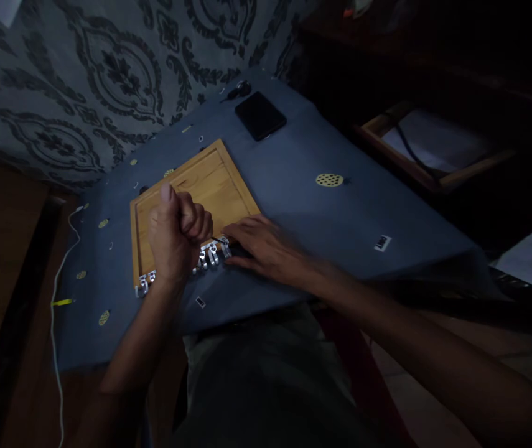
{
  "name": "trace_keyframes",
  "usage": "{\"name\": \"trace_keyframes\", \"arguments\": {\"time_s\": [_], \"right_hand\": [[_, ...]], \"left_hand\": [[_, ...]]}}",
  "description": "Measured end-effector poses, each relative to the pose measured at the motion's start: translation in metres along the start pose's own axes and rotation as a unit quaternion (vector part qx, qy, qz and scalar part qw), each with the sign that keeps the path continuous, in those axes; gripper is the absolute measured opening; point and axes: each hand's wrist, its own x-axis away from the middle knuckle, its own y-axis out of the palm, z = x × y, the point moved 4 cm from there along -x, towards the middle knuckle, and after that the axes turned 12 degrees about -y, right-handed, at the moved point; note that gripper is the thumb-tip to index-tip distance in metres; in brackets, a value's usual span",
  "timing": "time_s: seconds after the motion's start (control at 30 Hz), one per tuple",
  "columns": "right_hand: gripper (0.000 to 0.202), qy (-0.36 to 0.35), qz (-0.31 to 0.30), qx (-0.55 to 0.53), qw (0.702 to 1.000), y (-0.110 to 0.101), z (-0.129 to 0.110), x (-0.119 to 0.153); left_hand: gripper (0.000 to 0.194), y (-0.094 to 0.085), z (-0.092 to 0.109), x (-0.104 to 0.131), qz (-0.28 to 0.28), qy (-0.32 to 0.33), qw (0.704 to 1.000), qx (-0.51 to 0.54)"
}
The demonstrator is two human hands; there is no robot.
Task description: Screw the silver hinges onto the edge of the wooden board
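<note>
One table, covered in a blue-grey cloth, fills the middle of the view; dim light, dark room to the right. Patterned wallpaper with dark ornaments backs the table's far edge. Brown floor at left, where a white cable trails down off the cloth.

A shallow wooden tray lies on the cloth, corner turned toward the wall. Along its near edge sits a row of small shiny metal pieces, part hidden behind the wrist.

Left hand: curled into a fist above the tray's near edge, thumb up; whether it grips anything cannot be told. Right hand: flat, fingers spread, palm down on the cloth just beside the tray's near corner, fingertips at the end of the metal row; blurred.

Around: a black phone face down near the far edge, a dark small object just beyond it. A round yellow perforated disc well to the right of the tray. Small white label near the right edge. Smaller yellowish spots dot the cloth at left.

Right of the table: an open wooden drawer or box holding white paper and a dark cord.
</note>
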Motion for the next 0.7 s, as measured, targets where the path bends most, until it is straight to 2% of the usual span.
{"name": "trace_keyframes", "arguments": {"time_s": [0.17, 0.3, 0.4, 0.57, 0.7], "right_hand": [[0.034, 0.008, -0.010, -0.004, 1.000, -0.0012, -0.0003, -0.0006], [0.036, 0.006, -0.014, -0.008, 1.000, -0.0007, -0.0007, -0.0011], [0.034, 0.007, -0.011, -0.010, 1.000, 0.0008, 0.0000, -0.0006], [0.034, -0.002, 0.001, -0.018, 1.000, 0.0022, 0.0013, 0.0012], [0.032, -0.004, 0.008, -0.027, 1.000, 0.0026, 0.0026, 0.0022]], "left_hand": [[0.081, 0.0034, 0.0017, 0.0009, -0.004, 0.009, 1.000, -0.004], [0.082, 0.0050, 0.0018, 0.0031, 0.035, -0.001, 0.999, -0.012], [0.082, 0.0073, 0.0023, 0.0040, 0.043, 0.007, 0.999, -0.028], [0.081, 0.0080, 0.0021, 0.0048, 0.023, 0.032, 0.998, -0.044], [0.067, 0.0014, 0.0028, 0.0034, -0.044, 0.046, 0.995, -0.079]]}}
